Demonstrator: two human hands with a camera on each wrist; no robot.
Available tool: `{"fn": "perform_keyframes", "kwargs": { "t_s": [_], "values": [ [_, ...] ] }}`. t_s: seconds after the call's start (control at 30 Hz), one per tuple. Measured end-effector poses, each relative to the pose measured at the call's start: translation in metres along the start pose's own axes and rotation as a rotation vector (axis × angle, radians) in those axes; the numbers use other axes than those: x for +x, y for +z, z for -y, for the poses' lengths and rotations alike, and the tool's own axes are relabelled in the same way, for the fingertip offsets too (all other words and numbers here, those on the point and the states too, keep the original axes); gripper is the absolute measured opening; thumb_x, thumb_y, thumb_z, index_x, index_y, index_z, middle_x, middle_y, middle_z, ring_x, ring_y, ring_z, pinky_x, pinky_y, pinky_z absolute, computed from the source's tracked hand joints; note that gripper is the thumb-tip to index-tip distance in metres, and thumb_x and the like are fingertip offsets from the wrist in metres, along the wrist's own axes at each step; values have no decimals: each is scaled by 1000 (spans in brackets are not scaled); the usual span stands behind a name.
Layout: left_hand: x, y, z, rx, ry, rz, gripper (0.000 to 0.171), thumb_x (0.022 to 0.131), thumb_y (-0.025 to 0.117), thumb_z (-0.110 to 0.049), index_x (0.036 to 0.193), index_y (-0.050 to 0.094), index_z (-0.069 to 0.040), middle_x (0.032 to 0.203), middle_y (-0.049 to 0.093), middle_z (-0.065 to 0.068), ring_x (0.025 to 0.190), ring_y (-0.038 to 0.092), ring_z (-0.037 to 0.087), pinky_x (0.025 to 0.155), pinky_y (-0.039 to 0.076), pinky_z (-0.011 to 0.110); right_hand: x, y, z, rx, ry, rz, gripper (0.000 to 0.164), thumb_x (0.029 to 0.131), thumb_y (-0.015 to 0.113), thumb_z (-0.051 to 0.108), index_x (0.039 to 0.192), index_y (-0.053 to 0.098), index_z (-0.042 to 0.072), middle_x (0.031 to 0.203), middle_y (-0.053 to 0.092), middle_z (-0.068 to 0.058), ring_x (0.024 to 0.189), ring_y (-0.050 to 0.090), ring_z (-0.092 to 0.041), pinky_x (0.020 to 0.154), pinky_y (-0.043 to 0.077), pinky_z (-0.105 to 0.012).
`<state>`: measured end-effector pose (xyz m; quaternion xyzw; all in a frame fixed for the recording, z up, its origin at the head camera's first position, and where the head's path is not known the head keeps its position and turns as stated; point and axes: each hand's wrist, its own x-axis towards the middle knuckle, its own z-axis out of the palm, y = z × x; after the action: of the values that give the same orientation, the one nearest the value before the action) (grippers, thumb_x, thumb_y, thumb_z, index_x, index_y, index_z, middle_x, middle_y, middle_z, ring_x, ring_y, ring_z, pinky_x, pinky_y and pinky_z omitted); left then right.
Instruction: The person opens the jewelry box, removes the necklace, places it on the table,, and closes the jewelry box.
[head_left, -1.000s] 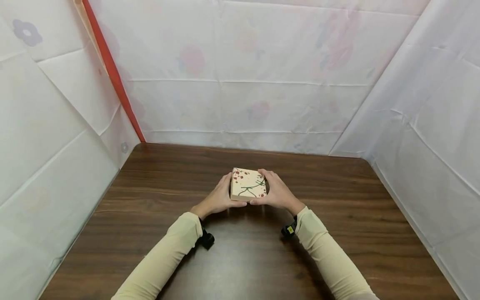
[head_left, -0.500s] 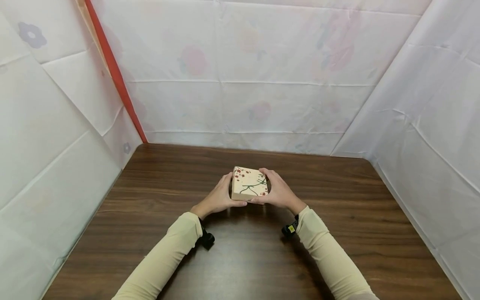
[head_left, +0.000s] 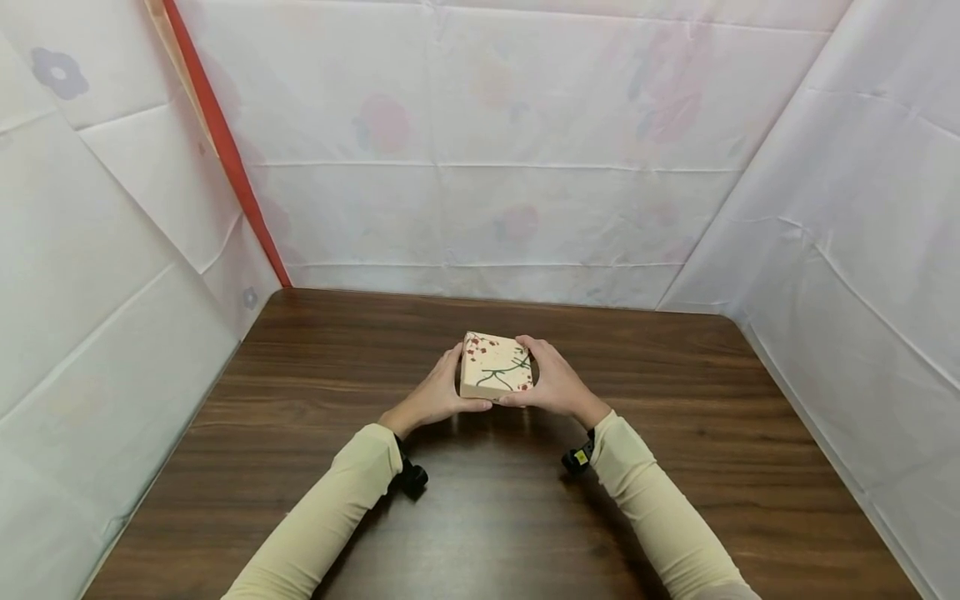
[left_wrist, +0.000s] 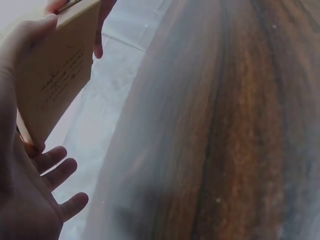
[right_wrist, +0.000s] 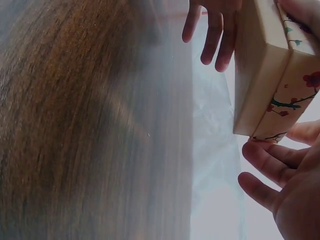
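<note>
A small square cream box (head_left: 495, 363) with red blossoms and green branches on its lid is held between both hands in the head view. The left hand (head_left: 433, 393) grips its left side, thumb along the near edge. On the opposite side the right hand (head_left: 557, 383) does the same, its thumb at the near right corner. The left wrist view shows the plain underside of the box (left_wrist: 60, 80) with lines of small dark print, raised off the tabletop. A seam between printed lid (right_wrist: 295, 85) and plain base (right_wrist: 257, 70) shows in the right wrist view; the lid sits on the base.
The dark wood-grain table (head_left: 322, 342) spreads around and below the hands. Pale floral sheets (head_left: 480, 208) hang along its back and both sides. A red strip (head_left: 225, 150) runs down the back left corner. Each wrist carries a small black camera (head_left: 414, 479).
Both hands keep their hold on the box, which tilts slightly and shifts by only a little. The head view sways slightly.
</note>
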<state>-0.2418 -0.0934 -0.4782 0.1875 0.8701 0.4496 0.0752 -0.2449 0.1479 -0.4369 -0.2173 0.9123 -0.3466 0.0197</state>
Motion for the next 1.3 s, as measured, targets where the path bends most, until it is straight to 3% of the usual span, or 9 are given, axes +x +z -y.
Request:
{"fn": "perform_keyframes", "kwargs": {
  "t_s": [0.17, 0.43, 0.73, 1.3],
  "values": [
    [0, -1, -1, -16, -21, 6, 120, 72, 78, -58, 157, 7, -15, 161, 16, 17, 150, 14, 37, 111, 26, 64, -1, -2, 4, 6, -1, -5, 105, 65, 86, 53, 149, 36, 14, 132, 49, -9, 113, 49, -24, 94, 44, -49],
    [1, -4, 2, 13, 47, -45, 104, 71, 84, -47, 150, 24, -18, 142, 40, 12, 128, 42, 29, 104, 39, 55, 1, -21, 5, 87, 22, -50, 101, 70, 84, 48, 151, 33, 18, 129, 50, -7, 112, 49, -24, 89, 44, -44],
    [1, -10, 1, 12, 40, -66, 109, 70, 84, -48, 153, 20, -16, 142, 39, 13, 125, 43, 29, 104, 38, 56, 3, -46, 5, 33, 45, -89, 105, 68, 86, 45, 152, 31, 15, 130, 48, -11, 114, 49, -26, 94, 43, -46],
    [0, -10, 4, 18, 46, -73, 112, 69, 85, -48, 153, 19, -17, 142, 40, 11, 128, 42, 30, 105, 37, 57, 0, -56, -7, 0, 78, -109, 107, 67, 86, 49, 151, 31, 13, 131, 48, -12, 109, 50, -25, 91, 43, -42]
  ]
}}
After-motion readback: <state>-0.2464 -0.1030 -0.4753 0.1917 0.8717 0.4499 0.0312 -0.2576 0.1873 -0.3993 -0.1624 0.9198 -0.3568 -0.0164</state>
